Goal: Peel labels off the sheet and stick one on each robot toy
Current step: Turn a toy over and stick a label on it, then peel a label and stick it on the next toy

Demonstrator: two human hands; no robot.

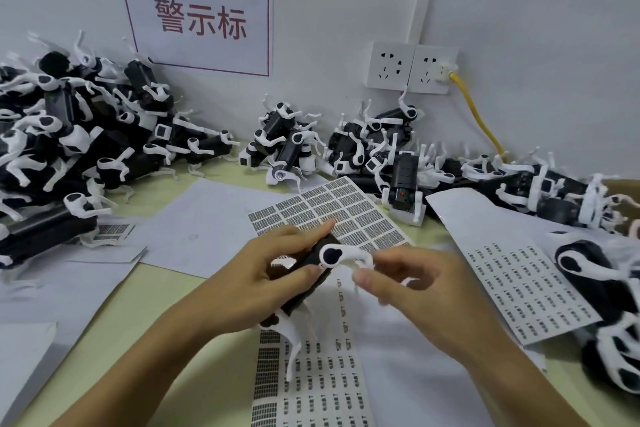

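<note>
At the near edge of the worktop [131, 302] a label sheet [311, 388] lies flat, its printed rows running away from the person. Just above it the left hand [263, 274] holds a black-and-white toy [311, 274], fingers [311, 230] wrapped over the dark body and thumb pressed along its side; the toy's white legs hang down toward the sheet. The right hand [415, 288] is close beside it, thumb and forefinger pinched together at the toy's white front limb. The motion blur keeps me from telling whether a label sits between them.

Past the hands lies a second sheet [339, 215] of denser labels, tilted toward the wall. To the right a third sheet [519, 274] reaches the worktop's right edge, with another toy [595, 274] lying on its far side. Plain white papers [194, 222] cover the left half.

Along the far edge, toys are heaped: a big pile [69, 128] in the left corner, smaller clusters [374, 149] in the middle, and a row trailing right. On the wall hang a red-bordered sign [201, 17], two sockets [412, 68] and a yellow cable [474, 107].
</note>
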